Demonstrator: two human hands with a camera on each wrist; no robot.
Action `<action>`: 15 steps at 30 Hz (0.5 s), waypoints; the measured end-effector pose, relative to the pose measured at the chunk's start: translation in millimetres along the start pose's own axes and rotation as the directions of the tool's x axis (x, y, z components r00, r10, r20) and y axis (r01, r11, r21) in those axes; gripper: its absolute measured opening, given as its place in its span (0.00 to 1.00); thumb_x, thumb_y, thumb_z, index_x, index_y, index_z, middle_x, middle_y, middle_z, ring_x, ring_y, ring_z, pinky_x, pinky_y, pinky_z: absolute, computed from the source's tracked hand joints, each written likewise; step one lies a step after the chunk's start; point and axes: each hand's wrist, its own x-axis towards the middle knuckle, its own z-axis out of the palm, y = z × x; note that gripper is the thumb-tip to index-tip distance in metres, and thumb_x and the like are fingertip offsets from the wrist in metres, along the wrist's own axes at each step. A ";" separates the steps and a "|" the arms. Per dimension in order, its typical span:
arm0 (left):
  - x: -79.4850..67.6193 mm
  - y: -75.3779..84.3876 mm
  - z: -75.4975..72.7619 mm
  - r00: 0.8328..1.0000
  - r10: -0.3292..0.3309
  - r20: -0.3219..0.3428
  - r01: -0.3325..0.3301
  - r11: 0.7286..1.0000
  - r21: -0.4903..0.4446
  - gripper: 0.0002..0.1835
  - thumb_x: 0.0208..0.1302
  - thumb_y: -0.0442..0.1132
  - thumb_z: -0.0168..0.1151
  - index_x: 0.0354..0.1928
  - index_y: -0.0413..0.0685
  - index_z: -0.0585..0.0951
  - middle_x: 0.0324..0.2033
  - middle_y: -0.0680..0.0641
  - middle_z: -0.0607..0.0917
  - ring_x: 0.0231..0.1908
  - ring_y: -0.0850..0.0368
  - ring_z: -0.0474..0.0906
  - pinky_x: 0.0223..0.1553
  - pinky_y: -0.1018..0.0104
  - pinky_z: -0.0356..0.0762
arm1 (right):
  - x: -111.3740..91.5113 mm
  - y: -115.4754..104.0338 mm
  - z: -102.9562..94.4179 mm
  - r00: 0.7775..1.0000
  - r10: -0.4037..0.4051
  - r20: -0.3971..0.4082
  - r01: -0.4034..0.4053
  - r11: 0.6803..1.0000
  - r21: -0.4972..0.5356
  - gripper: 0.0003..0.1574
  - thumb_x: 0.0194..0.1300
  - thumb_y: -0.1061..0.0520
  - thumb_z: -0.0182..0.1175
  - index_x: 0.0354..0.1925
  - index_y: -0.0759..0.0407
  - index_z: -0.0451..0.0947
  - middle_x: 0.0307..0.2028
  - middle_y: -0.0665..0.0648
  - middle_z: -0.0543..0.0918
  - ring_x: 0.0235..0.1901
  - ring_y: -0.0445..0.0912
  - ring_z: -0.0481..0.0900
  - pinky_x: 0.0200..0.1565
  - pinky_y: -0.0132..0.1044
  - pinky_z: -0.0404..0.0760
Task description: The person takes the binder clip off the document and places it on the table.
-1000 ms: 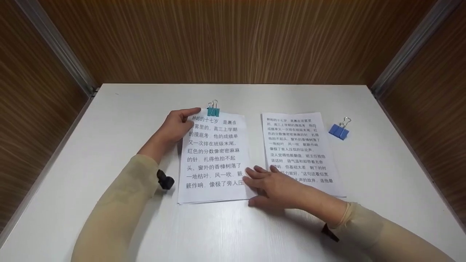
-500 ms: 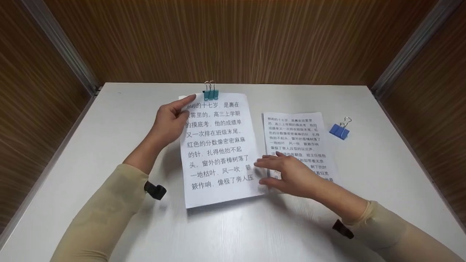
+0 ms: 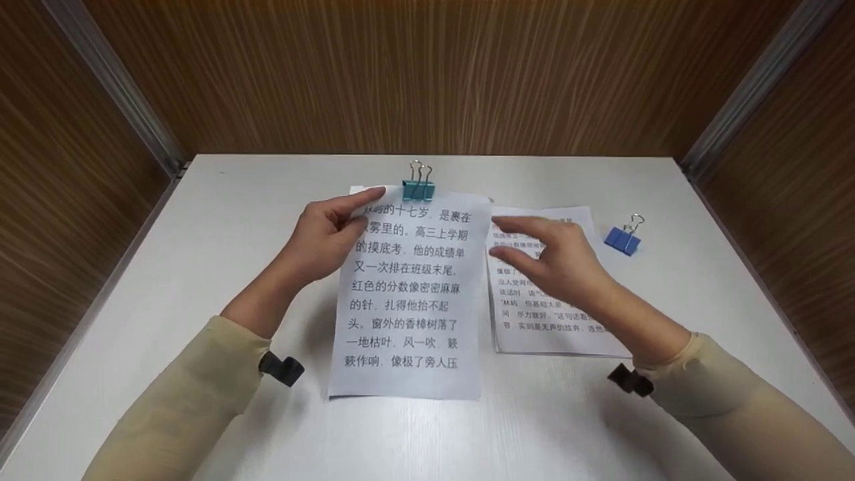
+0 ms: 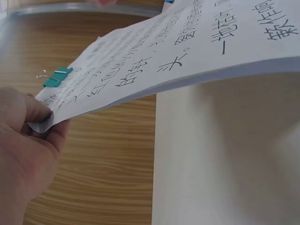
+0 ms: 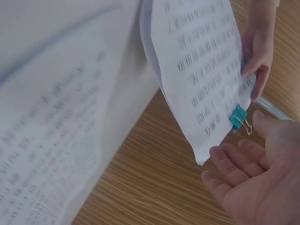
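My left hand (image 3: 324,234) pinches the upper left corner of a stack of printed sheets (image 3: 407,300), thumb on top and fingers beneath. The stack is lifted off the table, and its lower part bows in the left wrist view. A teal binder clip (image 3: 419,190) grips the middle of its top edge, wire handles pointing up. Beside the stack's upper right edge is my right hand (image 3: 568,257), thumb and fingers spread apart. In the right wrist view the fingers (image 5: 229,164) of that hand are close to the stack's corner; whether they touch it I cannot tell.
A second stack of printed sheets (image 3: 561,341) in smaller type lies on the white table (image 3: 401,441), partly under my right hand. Right of it lies a blue binder clip (image 3: 622,241). Wood-grain panels (image 3: 441,80) rise at the back and both sides.
The clipped stack has come up off the table, then swung slightly right, held by my left hand. My right hand has left its lower right edge and moved up beside its top right corner.
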 end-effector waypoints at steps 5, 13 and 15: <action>-5.3 7.8 10.9 0.998 0.025 0.054 -0.025 1.000 0.000 0.27 0.78 0.28 0.53 0.71 0.60 0.81 0.57 0.51 0.88 0.34 0.51 0.85 0.28 0.70 0.79 | 30.6 -7.9 -10.5 0.995 0.099 -0.021 -0.096 0.990 0.104 0.33 0.71 0.49 0.73 0.70 0.55 0.80 0.63 0.55 0.85 0.63 0.53 0.83 0.67 0.52 0.77; -9.8 13.4 26.9 0.989 0.053 0.137 -0.053 0.999 -0.005 0.26 0.79 0.27 0.53 0.71 0.56 0.81 0.58 0.50 0.88 0.38 0.53 0.87 0.34 0.66 0.86 | 61.1 -7.9 -9.4 0.990 0.097 0.104 -0.120 0.964 0.236 0.36 0.71 0.51 0.72 0.73 0.54 0.77 0.66 0.54 0.83 0.64 0.52 0.81 0.68 0.50 0.76; -11.0 13.9 29.5 0.987 0.058 0.150 -0.057 0.998 -0.010 0.26 0.79 0.27 0.53 0.71 0.56 0.81 0.57 0.49 0.89 0.38 0.52 0.87 0.34 0.66 0.86 | 64.7 -6.3 -7.8 0.987 0.090 0.137 -0.122 0.959 0.254 0.35 0.72 0.51 0.72 0.73 0.55 0.76 0.66 0.55 0.83 0.64 0.51 0.81 0.68 0.49 0.77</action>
